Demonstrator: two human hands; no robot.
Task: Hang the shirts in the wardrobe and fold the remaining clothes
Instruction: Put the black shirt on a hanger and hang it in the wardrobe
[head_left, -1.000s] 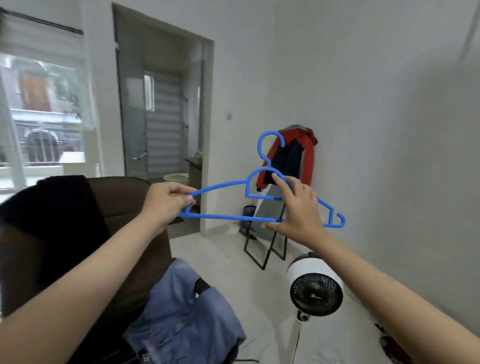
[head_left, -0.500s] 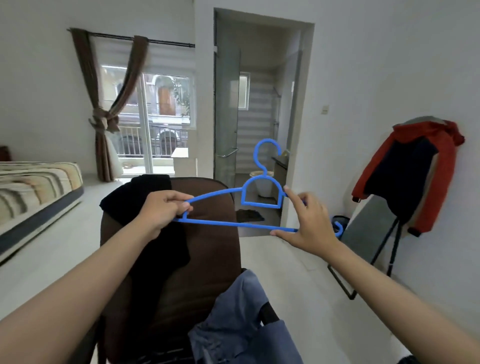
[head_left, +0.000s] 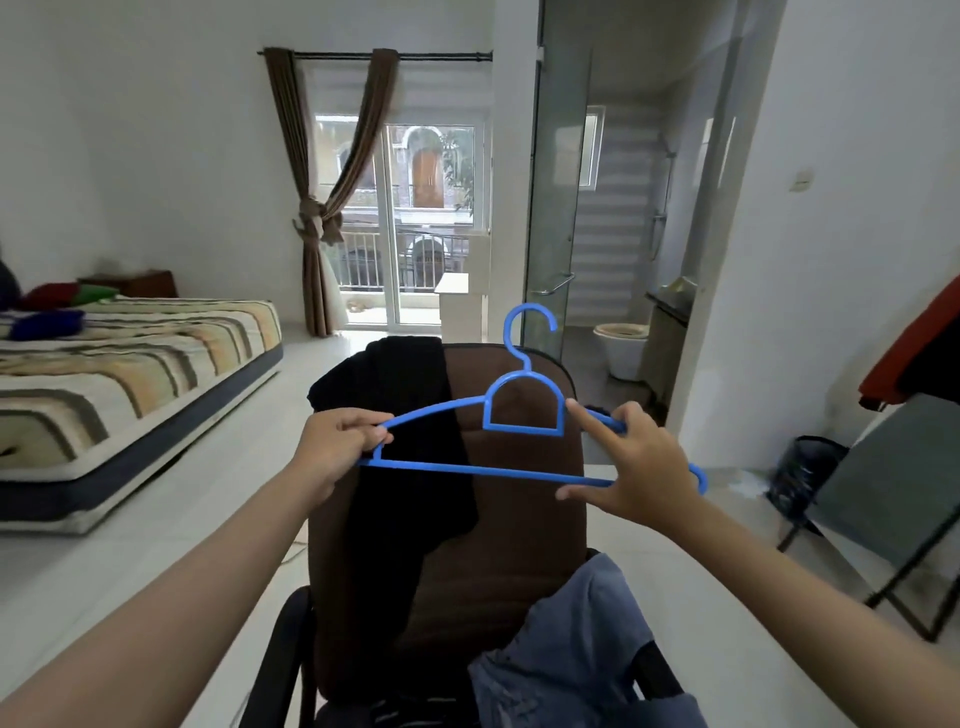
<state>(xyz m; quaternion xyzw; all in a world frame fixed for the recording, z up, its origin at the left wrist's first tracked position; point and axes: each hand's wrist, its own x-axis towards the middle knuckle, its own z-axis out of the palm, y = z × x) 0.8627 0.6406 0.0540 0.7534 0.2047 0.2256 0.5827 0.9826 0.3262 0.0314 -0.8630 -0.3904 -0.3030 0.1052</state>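
I hold a blue plastic hanger (head_left: 523, 415) level in front of me, hook up. My left hand (head_left: 337, 449) grips its left end with curled fingers. My right hand (head_left: 631, 467) holds the right side, thumb under the bottom bar and fingers over the upper arm, index finger stretched toward the hanger's neck. Below the hanger stands a brown chair (head_left: 509, 519). A black garment (head_left: 405, 431) is draped over the chair's back on the left. A blue-grey shirt (head_left: 576, 654) lies over the chair's right armrest and seat.
A striped mattress (head_left: 130, 374) with coloured cushions lies on the floor at left. A balcony door with tied brown curtains (head_left: 317, 208) is straight ahead, a glass bathroom door (head_left: 556, 208) beside it. At right stand a folding rack (head_left: 883, 493) and a red-and-black jacket (head_left: 914, 358).
The view has swung left from the wall and fan to the chair, bed and window. Both hands have kept hold of the hanger, which now sits over the chair back.
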